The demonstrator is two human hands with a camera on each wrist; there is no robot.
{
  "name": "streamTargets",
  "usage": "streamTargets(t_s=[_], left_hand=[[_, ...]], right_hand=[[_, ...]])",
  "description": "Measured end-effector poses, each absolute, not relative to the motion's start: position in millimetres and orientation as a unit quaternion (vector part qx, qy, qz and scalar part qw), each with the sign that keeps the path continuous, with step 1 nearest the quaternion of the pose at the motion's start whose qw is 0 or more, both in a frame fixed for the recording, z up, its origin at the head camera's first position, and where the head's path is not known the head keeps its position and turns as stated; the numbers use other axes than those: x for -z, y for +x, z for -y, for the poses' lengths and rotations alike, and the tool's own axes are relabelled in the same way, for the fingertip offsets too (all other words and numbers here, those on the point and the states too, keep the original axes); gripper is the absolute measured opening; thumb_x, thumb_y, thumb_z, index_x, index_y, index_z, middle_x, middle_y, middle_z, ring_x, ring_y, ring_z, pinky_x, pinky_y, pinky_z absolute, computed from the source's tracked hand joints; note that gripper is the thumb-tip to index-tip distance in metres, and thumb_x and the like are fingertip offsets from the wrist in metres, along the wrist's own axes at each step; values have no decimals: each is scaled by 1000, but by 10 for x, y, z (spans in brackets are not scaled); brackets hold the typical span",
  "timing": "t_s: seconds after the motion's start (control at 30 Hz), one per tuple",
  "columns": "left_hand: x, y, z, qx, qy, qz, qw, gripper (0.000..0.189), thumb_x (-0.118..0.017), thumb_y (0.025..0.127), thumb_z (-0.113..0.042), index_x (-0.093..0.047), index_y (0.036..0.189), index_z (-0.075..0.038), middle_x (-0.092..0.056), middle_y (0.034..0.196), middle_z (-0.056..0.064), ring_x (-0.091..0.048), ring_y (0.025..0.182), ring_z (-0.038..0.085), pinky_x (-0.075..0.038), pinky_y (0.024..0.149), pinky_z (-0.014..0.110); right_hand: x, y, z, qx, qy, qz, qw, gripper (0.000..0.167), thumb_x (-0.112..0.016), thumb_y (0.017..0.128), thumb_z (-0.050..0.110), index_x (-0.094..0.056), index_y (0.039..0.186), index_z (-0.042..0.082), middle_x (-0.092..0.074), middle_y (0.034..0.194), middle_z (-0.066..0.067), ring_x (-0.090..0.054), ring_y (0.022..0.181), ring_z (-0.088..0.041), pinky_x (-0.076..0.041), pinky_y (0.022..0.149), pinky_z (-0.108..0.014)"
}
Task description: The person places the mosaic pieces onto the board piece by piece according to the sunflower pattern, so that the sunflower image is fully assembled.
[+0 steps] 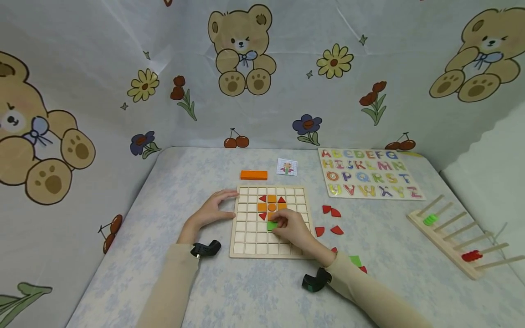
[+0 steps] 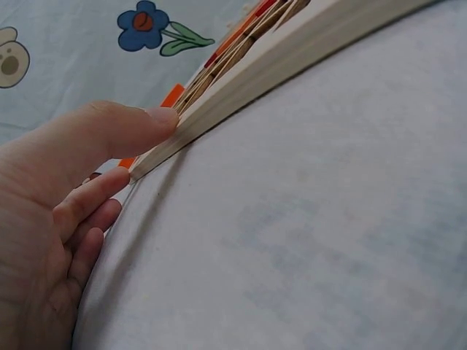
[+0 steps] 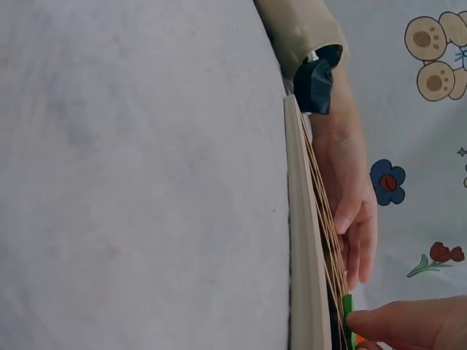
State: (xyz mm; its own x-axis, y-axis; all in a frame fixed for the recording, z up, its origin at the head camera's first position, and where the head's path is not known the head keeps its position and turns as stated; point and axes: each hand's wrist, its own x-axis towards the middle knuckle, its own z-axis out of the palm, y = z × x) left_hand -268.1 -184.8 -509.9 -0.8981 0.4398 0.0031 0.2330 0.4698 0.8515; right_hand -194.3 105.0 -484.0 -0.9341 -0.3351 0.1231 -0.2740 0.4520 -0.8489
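A wooden grid board (image 1: 251,237) lies on the table, with orange squares, an orange circle (image 1: 272,207) and red triangles (image 1: 281,199) set near its middle. My right hand (image 1: 292,226) is over the board, its thumb and curled fingers pinching a green square tile (image 1: 270,226) just below the orange squares. In the right wrist view the thumb lies against the green tile (image 3: 348,310). My left hand (image 1: 211,210) rests at the board's left edge with its fingers loosely spread. The left wrist view shows the thumb (image 2: 146,125) touching the board's side.
Red quarter-circle pieces (image 1: 337,230) and a green piece (image 1: 355,260) lie right of the board. Beyond it are an orange block (image 1: 254,175) and a pattern card (image 1: 286,167). An alphabet board (image 1: 369,175) and a wooden peg rack (image 1: 445,241) with beads stand farther right.
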Motion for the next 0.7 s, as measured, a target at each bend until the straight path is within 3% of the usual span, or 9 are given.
streamTargets(t_s=[0.43,0.7], left_hand=[[5105,-2694,1852,-471,201,-853,102,66,-80,77,-26,-54,136,-20,-40,150,5,-25,144,32,-22,115,59],[5115,-2690,1843,-474,205,-850,100,65,-80,77,-24,-53,136,-20,-41,149,6,-27,143,31,-23,115,58]], right_hand=[[4777,-1920,-1188,494,-184,-849,40,19,-71,79,-1,-69,98,-1,-67,90,-13,-55,73,-10,-49,64,-18],[4670,-1698,-1716,478,-152,-864,52,18,-71,81,2,-68,99,0,-66,84,-10,-54,70,-6,-48,61,-18]])
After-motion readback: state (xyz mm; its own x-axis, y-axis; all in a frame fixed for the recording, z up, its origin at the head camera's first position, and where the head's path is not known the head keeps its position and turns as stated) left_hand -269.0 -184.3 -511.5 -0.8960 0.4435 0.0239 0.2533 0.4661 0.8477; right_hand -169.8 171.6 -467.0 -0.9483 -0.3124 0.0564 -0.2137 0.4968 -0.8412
